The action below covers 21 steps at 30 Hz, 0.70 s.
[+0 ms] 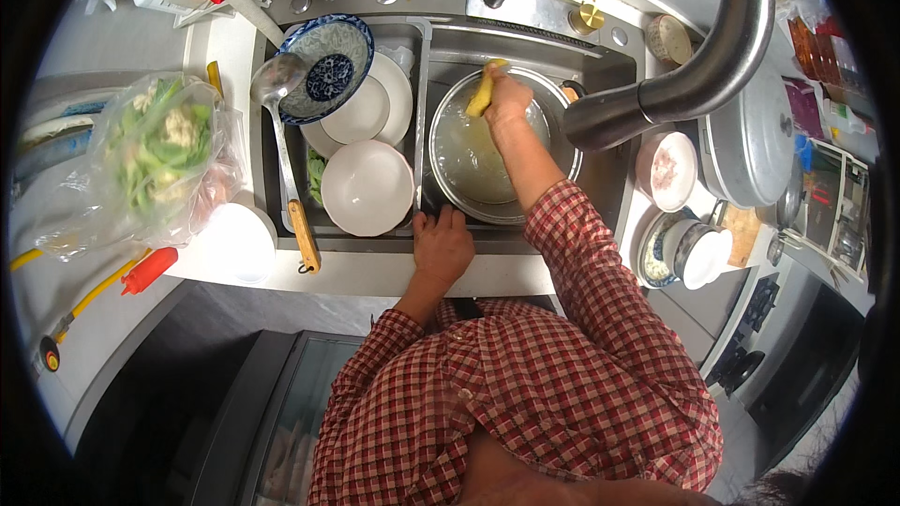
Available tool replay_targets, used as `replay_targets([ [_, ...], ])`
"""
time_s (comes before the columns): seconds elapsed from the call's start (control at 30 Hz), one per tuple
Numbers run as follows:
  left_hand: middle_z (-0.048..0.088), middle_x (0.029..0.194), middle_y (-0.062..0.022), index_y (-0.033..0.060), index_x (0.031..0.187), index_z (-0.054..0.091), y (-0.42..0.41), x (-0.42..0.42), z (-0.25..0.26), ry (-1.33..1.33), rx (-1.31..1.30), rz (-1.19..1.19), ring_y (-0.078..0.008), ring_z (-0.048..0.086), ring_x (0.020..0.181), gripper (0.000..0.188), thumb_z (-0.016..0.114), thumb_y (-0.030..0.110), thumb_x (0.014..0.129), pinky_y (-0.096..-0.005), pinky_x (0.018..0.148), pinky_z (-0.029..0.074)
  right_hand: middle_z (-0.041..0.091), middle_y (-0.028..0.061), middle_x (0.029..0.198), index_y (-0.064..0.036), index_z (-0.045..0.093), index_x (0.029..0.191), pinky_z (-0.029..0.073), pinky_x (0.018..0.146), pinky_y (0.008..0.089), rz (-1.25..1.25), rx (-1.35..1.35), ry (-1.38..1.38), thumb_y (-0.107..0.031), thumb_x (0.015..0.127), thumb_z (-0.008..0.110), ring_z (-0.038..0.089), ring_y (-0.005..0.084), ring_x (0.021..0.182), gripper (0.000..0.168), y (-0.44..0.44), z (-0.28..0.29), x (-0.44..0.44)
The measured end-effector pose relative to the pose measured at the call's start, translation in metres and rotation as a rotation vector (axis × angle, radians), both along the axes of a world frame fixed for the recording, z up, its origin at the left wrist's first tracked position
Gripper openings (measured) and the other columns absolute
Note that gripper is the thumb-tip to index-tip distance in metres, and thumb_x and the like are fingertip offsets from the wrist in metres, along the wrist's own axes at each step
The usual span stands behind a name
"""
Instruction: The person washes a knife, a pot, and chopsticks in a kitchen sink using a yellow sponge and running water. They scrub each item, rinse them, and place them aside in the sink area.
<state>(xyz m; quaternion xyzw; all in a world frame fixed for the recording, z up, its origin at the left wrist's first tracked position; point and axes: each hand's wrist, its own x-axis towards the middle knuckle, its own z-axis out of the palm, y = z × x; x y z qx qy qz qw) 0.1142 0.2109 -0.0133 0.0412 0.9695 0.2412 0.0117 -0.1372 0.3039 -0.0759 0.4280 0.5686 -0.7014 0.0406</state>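
My right hand grips a yellow sponge or cloth inside a wide metal pot in the right sink basin. A thin, cloudy film of liquid appears to cover the pot's inside. One pot handle shows at its upper right. My left hand lies over the front rim of the sink, close to the pot's lower left side. Its fingertips point into the basin; whether they hold a handle there is hidden.
The left basin holds a blue-patterned bowl, white plates, a white bowl and a wood-handled ladle. A curved metal faucet overhangs the right. Bagged cauliflower stands left; a lidded pot and bowls stand right.
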Motion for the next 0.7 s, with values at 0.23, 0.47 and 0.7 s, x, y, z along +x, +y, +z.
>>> replay_targets([
  [0.23,0.062,0.093,-0.0128,0.0040,0.084,0.056,0.000,0.000,-0.002,0.022,0.003,0.013,-0.0289,0.058,0.067,0.016,0.059,0.009,0.069,-0.0435,0.083,0.035,0.060,0.0077,0.101,-0.009,0.056,0.106,0.047,0.083,0.0522,-0.292,-0.395,0.093,-0.017,0.092,0.051,0.059,0.0303,0.092,0.017,0.084,-0.075,-0.020],
  [0.47,0.062,0.098,-0.0146,0.0031,0.084,0.057,0.001,0.003,-0.002,-0.090,-0.029,-0.013,-0.0308,0.060,0.076,0.013,0.056,0.014,0.076,-0.0449,0.091,0.034,0.060,-0.0009,0.080,-0.017,0.056,0.088,0.051,0.065,0.0432,-0.335,-0.531,0.291,-0.024,0.083,0.060,0.061,0.0231,0.070,0.010,0.140,-0.073,0.011],
  [0.7,0.061,0.085,-0.0095,0.0057,0.078,0.057,0.002,0.002,-0.008,0.028,-0.053,0.002,-0.0285,0.057,0.070,0.008,0.057,0.010,0.071,-0.0445,0.085,0.033,0.064,0.0064,0.095,-0.011,0.057,0.110,0.049,0.080,0.0443,0.594,0.793,-0.072,-0.029,0.082,0.066,0.063,0.0242,0.085,0.035,0.074,-0.050,0.094],
])
